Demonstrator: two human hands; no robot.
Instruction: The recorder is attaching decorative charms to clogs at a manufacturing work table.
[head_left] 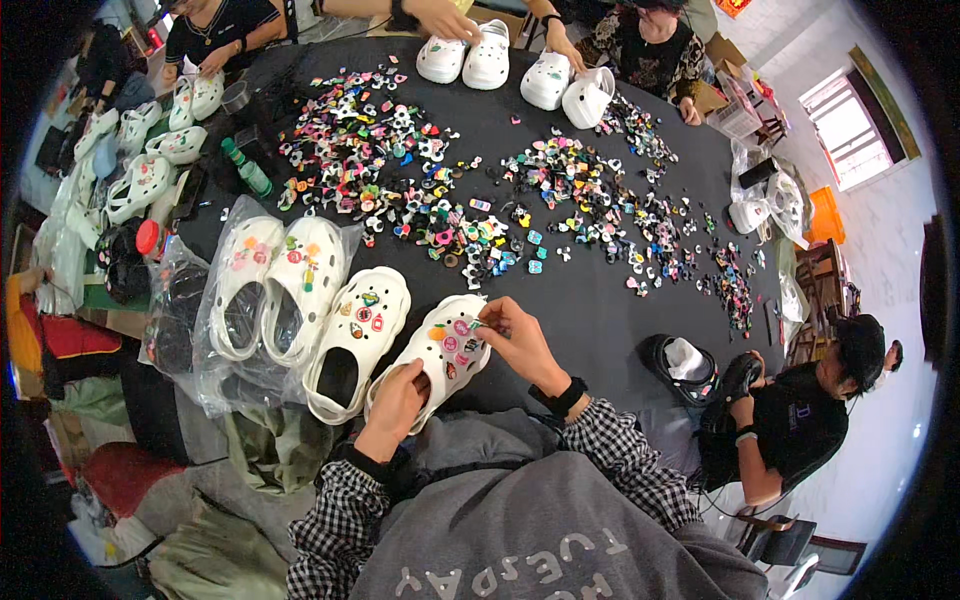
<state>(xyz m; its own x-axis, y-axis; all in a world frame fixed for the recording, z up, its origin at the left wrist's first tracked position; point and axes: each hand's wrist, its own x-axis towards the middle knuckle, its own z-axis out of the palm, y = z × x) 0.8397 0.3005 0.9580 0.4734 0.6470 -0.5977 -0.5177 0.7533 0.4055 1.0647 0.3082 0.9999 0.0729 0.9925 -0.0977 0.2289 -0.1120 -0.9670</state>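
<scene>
A white clog (455, 348) with several colourful charms on its upper lies at the table's near edge. My left hand (395, 405) grips it at the heel opening, thumb on top. At the clog's right side, my right hand (522, 345) pinches a small charm (476, 327) against the upper; the fingers partly hide it. Just left rests a second white clog (365, 322), also bearing charms, its toe pointing away from me. Beyond that, a pair of decorated white clogs (300, 270) sits on clear plastic wrapping.
Loose charms (370, 150) spread in heaps across the black table (600, 310). A green bottle (246, 168) lies at the left, near more white clogs (140, 188). Other people's hands touch white clogs (486, 58) at the far edge. At right, a person handles a black clog (735, 385).
</scene>
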